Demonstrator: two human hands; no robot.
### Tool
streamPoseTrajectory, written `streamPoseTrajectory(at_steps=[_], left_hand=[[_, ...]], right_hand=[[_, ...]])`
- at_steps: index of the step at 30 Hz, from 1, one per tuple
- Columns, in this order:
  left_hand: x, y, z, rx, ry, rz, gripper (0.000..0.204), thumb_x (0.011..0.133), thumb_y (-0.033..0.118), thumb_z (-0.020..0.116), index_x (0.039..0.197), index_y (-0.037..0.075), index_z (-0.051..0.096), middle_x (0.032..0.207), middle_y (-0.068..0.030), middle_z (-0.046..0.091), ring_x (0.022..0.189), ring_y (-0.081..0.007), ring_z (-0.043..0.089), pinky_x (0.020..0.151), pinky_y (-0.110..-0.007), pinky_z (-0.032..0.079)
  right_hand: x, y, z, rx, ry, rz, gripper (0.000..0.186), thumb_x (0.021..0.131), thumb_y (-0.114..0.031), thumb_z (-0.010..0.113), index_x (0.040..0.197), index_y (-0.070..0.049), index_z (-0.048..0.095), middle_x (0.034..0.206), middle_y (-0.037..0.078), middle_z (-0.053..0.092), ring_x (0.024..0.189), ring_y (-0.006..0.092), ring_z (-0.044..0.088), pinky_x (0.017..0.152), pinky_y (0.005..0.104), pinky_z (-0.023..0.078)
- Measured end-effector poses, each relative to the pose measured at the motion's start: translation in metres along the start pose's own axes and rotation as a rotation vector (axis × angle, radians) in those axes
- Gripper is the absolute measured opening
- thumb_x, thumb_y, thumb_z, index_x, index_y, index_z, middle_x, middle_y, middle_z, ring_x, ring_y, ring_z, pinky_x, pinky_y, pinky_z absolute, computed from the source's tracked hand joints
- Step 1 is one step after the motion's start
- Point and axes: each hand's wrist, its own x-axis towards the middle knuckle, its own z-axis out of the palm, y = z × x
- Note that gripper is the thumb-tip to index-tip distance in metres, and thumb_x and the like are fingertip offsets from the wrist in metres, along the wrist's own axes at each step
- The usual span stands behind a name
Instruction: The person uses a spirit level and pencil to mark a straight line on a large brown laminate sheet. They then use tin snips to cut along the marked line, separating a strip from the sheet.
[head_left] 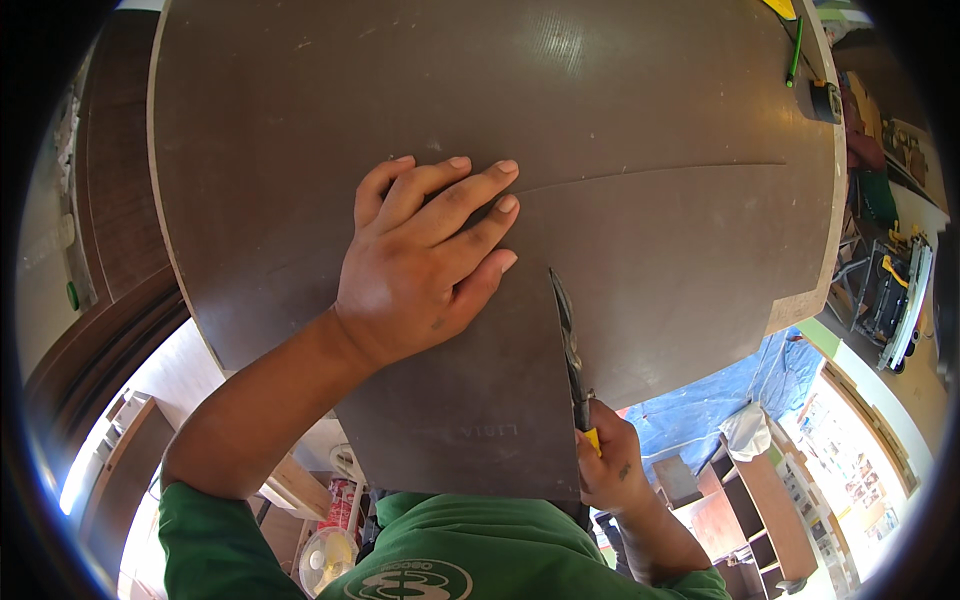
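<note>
A thin dark brown sheet (660,260) lies over a larger brown board (300,90), its near part reaching toward my body. My left hand (425,255) rests palm down on the sheet's far left area, fingers stretched and slightly spread. In my right hand (612,465), at the sheet's near edge, is a pair of metal snips (570,345) with a yellow handle part. The blades point away from me along a cut line in the sheet, their tip right of and nearer than my left thumb. My right fingers wrap the handles and are partly hidden.
On the board's far right corner are a green marker-like stick (795,58), a dark tape measure (826,102) and a yellow item (780,8). Blue sheeting (690,410) and wooden shelving (745,500) stand at the near right. A fan (325,558) is low at the left.
</note>
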Motion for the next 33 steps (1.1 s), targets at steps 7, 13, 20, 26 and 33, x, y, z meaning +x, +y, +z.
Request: streamPoseTrajectory(at_steps=[7,13,20,26,33], left_hand=[[0.001,0.003,0.002,-0.010,-0.004,-0.006,0.038,0.085,0.023,0.085,0.119,0.009,0.080,0.146,-0.0057,0.069,0.128,-0.0291,0.060,0.112,-0.053,0.038],[0.001,0.003,0.002,-0.012,0.001,-0.009,0.038,0.085,0.023,0.084,0.119,0.009,0.080,0.147,-0.0052,0.069,0.128,-0.0289,0.060,0.113,-0.053,0.038],[0.000,0.001,0.000,0.000,-0.002,-0.014,0.033,0.088,0.025,0.081,0.118,0.009,0.081,0.146,-0.0028,0.068,0.129,-0.0264,0.061,0.115,-0.052,0.037],[0.001,0.004,0.001,0.000,-0.005,-0.023,0.031,0.091,0.026,0.080,0.117,0.010,0.081,0.146,-0.0012,0.068,0.130,-0.0246,0.061,0.117,-0.052,0.037],[0.000,0.004,0.001,0.001,-0.010,-0.029,0.031,0.091,0.027,0.080,0.117,0.011,0.081,0.146,-0.0002,0.068,0.130,-0.0236,0.061,0.118,-0.052,0.037]], right_hand=[[0.004,-0.004,-0.005,-0.029,-0.010,-0.053,0.019,0.101,-0.015,0.067,0.111,0.001,0.063,0.077,0.006,0.060,0.070,0.0111,0.056,0.065,0.0306,0.048],[0.006,-0.009,-0.006,-0.078,-0.026,-0.068,0.020,0.101,-0.015,0.067,0.113,0.001,0.064,0.077,0.006,0.061,0.070,0.0123,0.057,0.065,0.0314,0.049],[0.005,-0.010,-0.004,-0.024,-0.014,-0.018,0.020,0.101,-0.015,0.066,0.112,0.001,0.064,0.077,0.004,0.061,0.070,0.0098,0.056,0.065,0.0299,0.048],[0.007,-0.015,-0.008,-0.026,-0.028,-0.044,0.017,0.101,-0.014,0.066,0.110,0.001,0.063,0.077,0.004,0.060,0.071,0.0091,0.055,0.065,0.0293,0.048],[0.010,-0.014,-0.007,-0.039,-0.024,-0.073,0.015,0.101,-0.012,0.065,0.108,0.001,0.062,0.075,0.002,0.059,0.069,0.0085,0.055,0.063,0.0293,0.047]])
